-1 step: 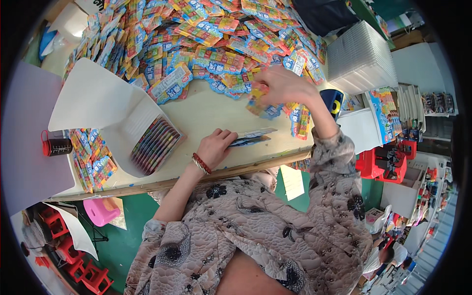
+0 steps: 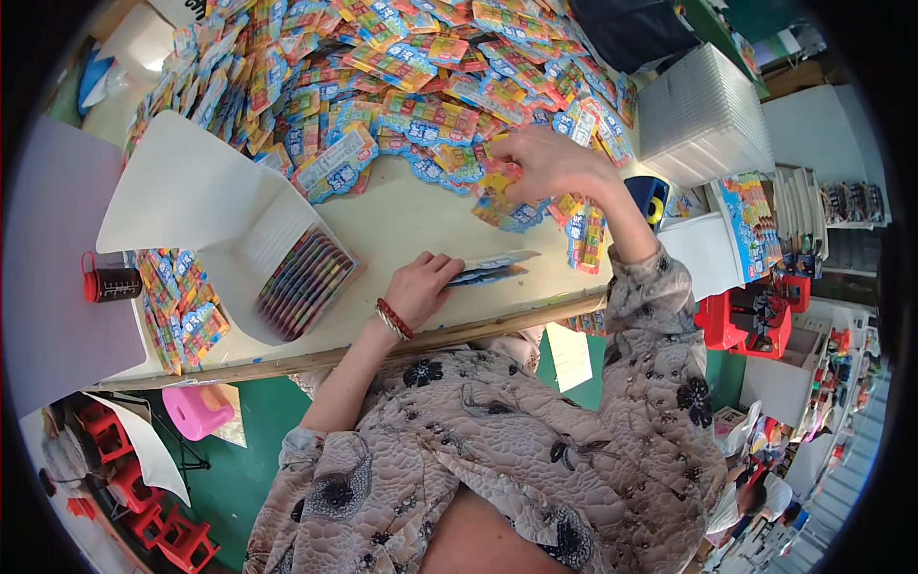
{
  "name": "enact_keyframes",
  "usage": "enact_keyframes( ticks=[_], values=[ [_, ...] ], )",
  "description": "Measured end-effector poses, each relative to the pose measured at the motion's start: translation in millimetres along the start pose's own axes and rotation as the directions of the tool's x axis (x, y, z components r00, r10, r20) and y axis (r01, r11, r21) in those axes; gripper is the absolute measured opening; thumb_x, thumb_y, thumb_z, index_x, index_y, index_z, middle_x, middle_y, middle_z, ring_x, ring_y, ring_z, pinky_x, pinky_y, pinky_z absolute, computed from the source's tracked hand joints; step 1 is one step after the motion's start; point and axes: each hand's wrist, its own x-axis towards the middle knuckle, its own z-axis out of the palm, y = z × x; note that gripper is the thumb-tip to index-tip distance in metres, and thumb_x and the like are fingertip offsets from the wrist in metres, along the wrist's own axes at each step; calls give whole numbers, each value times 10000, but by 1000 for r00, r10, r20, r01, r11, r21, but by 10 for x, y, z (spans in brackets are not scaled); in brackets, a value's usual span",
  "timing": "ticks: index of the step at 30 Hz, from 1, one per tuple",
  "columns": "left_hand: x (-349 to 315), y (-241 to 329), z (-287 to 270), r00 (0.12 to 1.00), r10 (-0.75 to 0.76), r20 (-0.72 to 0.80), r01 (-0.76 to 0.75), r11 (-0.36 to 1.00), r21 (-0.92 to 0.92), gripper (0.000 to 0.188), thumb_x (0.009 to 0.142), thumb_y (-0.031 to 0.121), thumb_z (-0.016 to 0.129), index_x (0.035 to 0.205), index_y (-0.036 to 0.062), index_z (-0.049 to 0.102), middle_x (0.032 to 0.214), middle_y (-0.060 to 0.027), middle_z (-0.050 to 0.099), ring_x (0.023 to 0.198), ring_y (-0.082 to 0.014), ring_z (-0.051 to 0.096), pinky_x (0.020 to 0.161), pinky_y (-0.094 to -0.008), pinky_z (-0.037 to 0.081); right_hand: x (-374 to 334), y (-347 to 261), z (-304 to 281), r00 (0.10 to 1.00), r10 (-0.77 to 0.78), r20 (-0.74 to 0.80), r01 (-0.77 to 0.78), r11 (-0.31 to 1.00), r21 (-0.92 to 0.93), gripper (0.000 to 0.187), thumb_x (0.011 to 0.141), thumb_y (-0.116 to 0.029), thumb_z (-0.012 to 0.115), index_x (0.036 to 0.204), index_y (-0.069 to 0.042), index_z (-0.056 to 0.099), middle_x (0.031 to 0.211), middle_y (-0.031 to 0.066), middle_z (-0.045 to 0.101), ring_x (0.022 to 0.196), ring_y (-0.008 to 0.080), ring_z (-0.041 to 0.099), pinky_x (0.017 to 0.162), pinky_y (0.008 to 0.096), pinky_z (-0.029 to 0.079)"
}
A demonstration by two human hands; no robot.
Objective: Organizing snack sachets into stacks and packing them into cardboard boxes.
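Observation:
My left hand (image 2: 421,290) rests near the table's front edge, its fingers closed on a few thin packets (image 2: 490,271) seen nearly edge-on. Farther back and to the right, my right hand (image 2: 553,165) pinches a colourful flat packet (image 2: 505,209) with a blue wavy edge. Behind it spreads a large pile of the same packets (image 2: 421,115). An open white box (image 2: 225,287) stands to the left of my left hand, with a row of packets (image 2: 306,285) standing inside it. Its lid is folded back.
More packets (image 2: 182,311) lie left of the box, near a small black container with a red lid (image 2: 110,285). A stack of clear plastic trays (image 2: 705,113) stands back right, beside a dark blue tape dispenser (image 2: 647,198). A wooden edge (image 2: 459,337) runs along the table's front.
The packet in my right hand has shifted slightly and looks less blurred. My left hand keeps its hold on its packets.

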Motion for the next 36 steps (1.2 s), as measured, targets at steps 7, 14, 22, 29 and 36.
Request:
enact_keyframes(
  ticks=[7,14,22,29,36],
  values=[
    [-76,-44,-37,996,93,12,-92,995,-34,383,707,58,662,1068,131,558,973,-18,600,927,-224,576,759,-358,508,334,88,-58,790,287,542,-359,933,28,270,634,-257,673,718,-4,635,602,95,597,554,218,597,536,330,475],
    [7,-22,143,974,151,-170,-146,988,42,504,648,121,734,1121,120,560,1127,-81,533,1060,-277,514,918,-396,410,1067,-390,657,345,349,871,-258,928,-270,426,737,-433,592,850,-31,675,667,127,629,521,232,613,500,357,513],
    [14,-62,325,770,76,-633,-69,997,35,836,560,140,790,1319,147,440,1297,-152,414,1249,-362,378,1093,-497,277,1124,-242,857,305,230,924,-377,920,-105,760,795,-700,470,879,31,659,683,172,639,554,255,650,528,364,548],
    [233,-155,319,889,6,-457,-36,998,-57,950,572,190,809,1415,181,370,1393,-150,372,1287,-357,367,1080,-507,285,767,302,641,476,127,870,-391,917,80,477,803,-454,559,868,8,661,703,157,654,531,239,640,533,325,540],
    [453,-74,9,981,51,-188,-5,972,235,1011,579,373,822,1450,225,330,1458,-130,337,1180,-282,470,947,-416,379,235,917,249,752,41,658,-363,859,361,199,807,-221,661,899,-45,661,807,5,620,719,84,566,587,260,475]
  ],
)
